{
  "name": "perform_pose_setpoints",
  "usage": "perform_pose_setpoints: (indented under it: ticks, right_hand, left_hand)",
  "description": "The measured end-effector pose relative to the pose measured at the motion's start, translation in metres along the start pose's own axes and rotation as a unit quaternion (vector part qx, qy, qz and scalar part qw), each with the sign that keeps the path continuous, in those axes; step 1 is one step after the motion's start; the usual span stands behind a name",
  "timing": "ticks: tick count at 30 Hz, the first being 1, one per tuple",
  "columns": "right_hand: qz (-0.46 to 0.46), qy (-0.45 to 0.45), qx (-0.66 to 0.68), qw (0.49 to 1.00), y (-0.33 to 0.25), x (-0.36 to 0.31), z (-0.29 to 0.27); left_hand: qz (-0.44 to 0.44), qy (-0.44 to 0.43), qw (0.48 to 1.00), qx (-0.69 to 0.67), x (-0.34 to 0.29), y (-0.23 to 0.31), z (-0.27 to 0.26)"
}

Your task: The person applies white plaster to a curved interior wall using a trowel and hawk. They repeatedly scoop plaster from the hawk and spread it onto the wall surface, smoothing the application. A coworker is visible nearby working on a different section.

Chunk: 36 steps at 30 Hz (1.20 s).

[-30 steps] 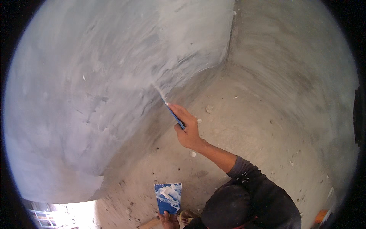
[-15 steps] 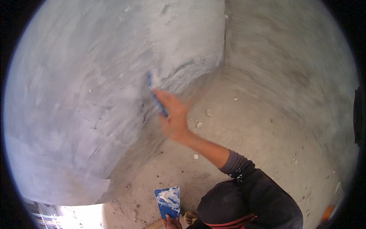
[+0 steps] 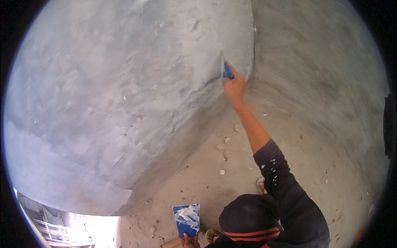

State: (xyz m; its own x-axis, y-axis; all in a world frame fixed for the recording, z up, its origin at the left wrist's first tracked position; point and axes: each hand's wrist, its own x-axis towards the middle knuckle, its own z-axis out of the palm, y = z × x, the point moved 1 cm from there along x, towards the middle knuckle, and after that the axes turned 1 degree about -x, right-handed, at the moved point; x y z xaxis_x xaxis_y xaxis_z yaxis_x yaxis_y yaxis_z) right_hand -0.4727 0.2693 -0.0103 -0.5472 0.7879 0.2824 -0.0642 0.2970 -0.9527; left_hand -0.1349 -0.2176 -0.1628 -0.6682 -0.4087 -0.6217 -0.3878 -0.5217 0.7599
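My right hand (image 3: 235,87) is stretched out to the wall, its fingers closed round a blue putty spreader (image 3: 228,71). The spreader's thin edge meets the grey plastered wall (image 3: 124,82) close to the inner corner, above the foot of the wall. Down at the lower edge, my left hand (image 3: 189,241) grips the near end of a flat blue putty board (image 3: 186,229). White putty (image 3: 188,214) lies smeared in a lump over the board's far part. Most of the left forearm is out of view.
A bare side wall (image 3: 314,62) meets the plastered one at the corner. Small rubble chunks (image 3: 227,140) lie on the dusty floor (image 3: 202,177). My sandalled foot (image 3: 213,235) stands beside the board. A bright opening (image 3: 95,227) shows at the lower left.
My right hand has swept the spreader up and to the right along the wall, toward the corner. My left hand still holds the putty board low down, and the view has shifted slightly.
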Motion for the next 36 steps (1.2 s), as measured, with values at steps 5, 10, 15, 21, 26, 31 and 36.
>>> perform_pose_setpoints:
  ticks: [5, 10, 15, 21, 26, 31, 36]
  right_hand:
    - [-0.174, -0.083, 0.105, 0.976, -0.046, -0.104, 0.036]
    - [-0.222, -0.156, 0.175, 0.946, -0.083, -0.147, 0.032]
    - [-0.138, 0.001, 0.140, 0.981, -0.054, -0.036, 0.009]
    - [-0.199, -0.089, 0.094, 0.971, -0.108, -0.112, 0.056]
    - [-0.283, -0.168, 0.182, 0.927, -0.130, -0.176, 0.029]
    - [-0.222, -0.051, 0.108, 0.968, -0.083, -0.099, -0.028]
    - [-0.214, 0.124, 0.114, 0.962, -0.059, -0.022, -0.065]
  left_hand:
    - [0.012, -0.014, 0.999, 0.028, -0.002, -0.006, 0.013]
    - [-0.003, -0.014, 0.999, 0.034, -0.002, -0.008, 0.019]
    - [-0.001, -0.006, 0.999, 0.034, -0.004, -0.004, 0.013]
    - [0.003, -0.022, 0.999, 0.034, 0.006, -0.001, 0.005]
    - [0.022, -0.054, 0.997, 0.041, 0.016, 0.002, 0.006]
    - [0.046, -0.042, 0.996, 0.069, 0.026, 0.000, 0.003]
    - [0.102, -0.140, 0.985, 0.021, 0.042, -0.016, -0.019]
